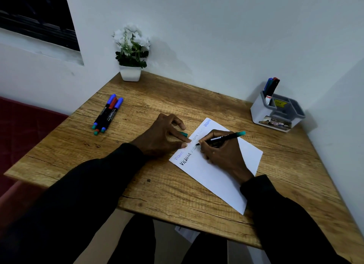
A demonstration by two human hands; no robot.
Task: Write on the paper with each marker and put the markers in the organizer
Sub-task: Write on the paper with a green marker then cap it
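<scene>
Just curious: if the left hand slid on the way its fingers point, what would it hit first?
Probably the tip of the marker, held by the right hand just ahead on the paper.

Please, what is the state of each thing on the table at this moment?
paper: flat, partly written on.
held marker: uncapped, tip on the paper.
right hand: grips the held marker.
left hand: fingertips press the paper edge.
teal cap: off, by the left fingers; grip unclear.
loose markers: capped, lying together.
organizer: upright.
stored markers: standing in one compartment.
plant pot: upright.
</scene>
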